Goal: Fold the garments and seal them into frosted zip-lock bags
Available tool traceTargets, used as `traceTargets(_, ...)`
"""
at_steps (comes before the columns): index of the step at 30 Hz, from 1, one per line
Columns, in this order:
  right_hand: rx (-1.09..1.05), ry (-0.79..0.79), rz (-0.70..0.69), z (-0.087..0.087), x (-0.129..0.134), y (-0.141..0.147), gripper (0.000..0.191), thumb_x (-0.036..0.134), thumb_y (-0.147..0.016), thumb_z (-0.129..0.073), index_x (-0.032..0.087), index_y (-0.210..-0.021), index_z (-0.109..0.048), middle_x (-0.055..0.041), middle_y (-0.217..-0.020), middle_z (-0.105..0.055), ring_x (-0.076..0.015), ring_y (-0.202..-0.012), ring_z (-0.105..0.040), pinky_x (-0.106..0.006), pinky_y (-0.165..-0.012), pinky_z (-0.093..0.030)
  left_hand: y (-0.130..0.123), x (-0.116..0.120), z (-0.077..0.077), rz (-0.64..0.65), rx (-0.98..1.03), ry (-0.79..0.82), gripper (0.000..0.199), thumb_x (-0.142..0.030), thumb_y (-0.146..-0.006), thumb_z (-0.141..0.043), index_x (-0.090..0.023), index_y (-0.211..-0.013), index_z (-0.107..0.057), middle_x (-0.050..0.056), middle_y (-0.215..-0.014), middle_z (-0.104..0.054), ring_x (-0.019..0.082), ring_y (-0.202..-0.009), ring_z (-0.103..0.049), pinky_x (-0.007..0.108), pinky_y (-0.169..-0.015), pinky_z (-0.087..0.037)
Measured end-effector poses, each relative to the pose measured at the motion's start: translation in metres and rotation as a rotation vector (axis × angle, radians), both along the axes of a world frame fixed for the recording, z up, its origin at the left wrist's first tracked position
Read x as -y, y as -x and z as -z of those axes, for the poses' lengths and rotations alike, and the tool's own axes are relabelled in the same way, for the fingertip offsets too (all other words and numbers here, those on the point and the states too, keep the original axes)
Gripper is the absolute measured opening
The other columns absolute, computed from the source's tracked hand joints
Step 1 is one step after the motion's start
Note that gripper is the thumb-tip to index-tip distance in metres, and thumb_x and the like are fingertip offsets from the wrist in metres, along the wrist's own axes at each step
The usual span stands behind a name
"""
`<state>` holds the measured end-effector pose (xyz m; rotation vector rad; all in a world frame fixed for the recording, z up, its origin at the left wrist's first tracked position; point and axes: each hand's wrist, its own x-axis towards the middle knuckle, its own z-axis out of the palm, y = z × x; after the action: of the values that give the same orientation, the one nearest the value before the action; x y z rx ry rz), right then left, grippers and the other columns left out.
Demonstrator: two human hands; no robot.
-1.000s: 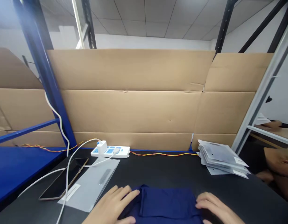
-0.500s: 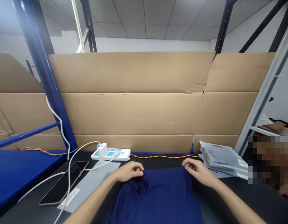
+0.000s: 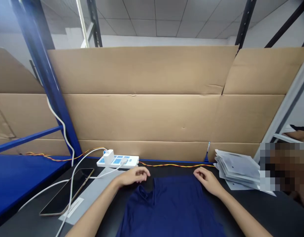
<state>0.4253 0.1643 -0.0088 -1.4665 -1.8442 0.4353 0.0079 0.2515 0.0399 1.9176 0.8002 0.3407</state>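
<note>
A navy shirt [image 3: 176, 204] lies spread on the black table, its far edge fairly straight and a bunched, collar-like opening at its upper left. My left hand [image 3: 137, 175] hovers just beyond that opening, apart from the cloth, fingers loosely bent with nothing in them. At the far right corner of the shirt, my right hand [image 3: 207, 179] has its thumb and fingers closed on the fabric. The near part of the shirt runs out of view at the bottom.
A white power strip [image 3: 117, 161] with cables stands at the back. To the left, a phone [image 3: 66, 192] lies partly over a grey plastic bag [image 3: 92, 194]. Stacked plastic packages [image 3: 240, 169] sit at the right, near another person. Cardboard [image 3: 147, 118] walls the back.
My left hand has let go of the shirt and moved slightly left, away from it. The shirt's far edge lies flatter. The view has shifted a little.
</note>
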Motion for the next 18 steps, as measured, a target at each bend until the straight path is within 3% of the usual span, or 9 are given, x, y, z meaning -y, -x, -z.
traceTargets(3, 0.003, -0.005, -0.006, 0.0004, 0.0004, -0.0001, 0.027, 0.042, -0.094, -0.049, 0.022, -0.085, -0.064, -0.0028, -0.084, -0.063, -0.0181, -0.072, -0.056, -0.029, -0.065, -0.042, 0.0114, 0.0040, -0.0090, 0.117, -0.030, 0.053, 0.062, -0.058, -0.051, -0.087, -0.020, -0.097, -0.069, 0.002, -0.088, -0.067, 0.016, -0.078, -0.057, 0.026, -0.072, -0.046)
traceTargets(8, -0.002, -0.005, -0.010, 0.0012, 0.0026, -0.0023, 0.026, 0.042, -0.094, -0.049, 0.022, -0.085, -0.064, -0.0019, -0.082, -0.061, -0.0173, -0.070, -0.055, -0.029, -0.064, -0.042, 0.0127, 0.0058, -0.0040, 0.045, -0.051, 0.004, 0.041, -0.056, -0.072, -0.076, -0.018, -0.079, -0.064, -0.001, -0.071, -0.060, 0.013, -0.067, -0.053, 0.024, -0.065, -0.042)
traceTargets(12, -0.010, -0.007, -0.009, 0.0010, 0.0039, -0.0031, 0.026, 0.043, -0.093, -0.050, 0.023, -0.088, -0.065, -0.0020, -0.083, -0.062, -0.0174, -0.071, -0.056, -0.029, -0.065, -0.044, 0.0101, 0.0071, -0.0056, 0.017, -0.074, -0.041, 0.043, -0.060, -0.085, -0.059, -0.018, -0.087, -0.067, 0.000, -0.077, -0.062, 0.014, -0.067, -0.054, 0.025, -0.065, -0.042)
traceTargets(15, -0.015, -0.010, -0.006, 0.0015, 0.0036, -0.0032, 0.026, 0.043, -0.093, -0.050, 0.023, -0.091, -0.066, -0.0024, -0.084, -0.062, -0.0178, -0.072, -0.057, -0.029, -0.066, -0.044, 0.0110, 0.0093, -0.0110, 0.083, -0.118, -0.048, 0.040, -0.058, -0.079, -0.067, -0.019, -0.086, -0.071, 0.001, -0.081, -0.066, 0.015, -0.071, -0.057, 0.024, -0.067, -0.042)
traceTargets(18, -0.013, -0.013, -0.010, 0.0020, 0.0031, -0.0031, 0.027, 0.044, -0.091, -0.051, 0.022, -0.088, -0.066, -0.0022, -0.083, -0.062, -0.0172, -0.070, -0.056, -0.029, -0.064, -0.044, 0.0120, 0.0101, -0.0114, 0.098, -0.161, -0.066, 0.037, -0.054, -0.071, -0.076, -0.018, -0.076, -0.069, -0.001, -0.071, -0.063, 0.014, -0.065, -0.053, 0.022, -0.062, -0.039)
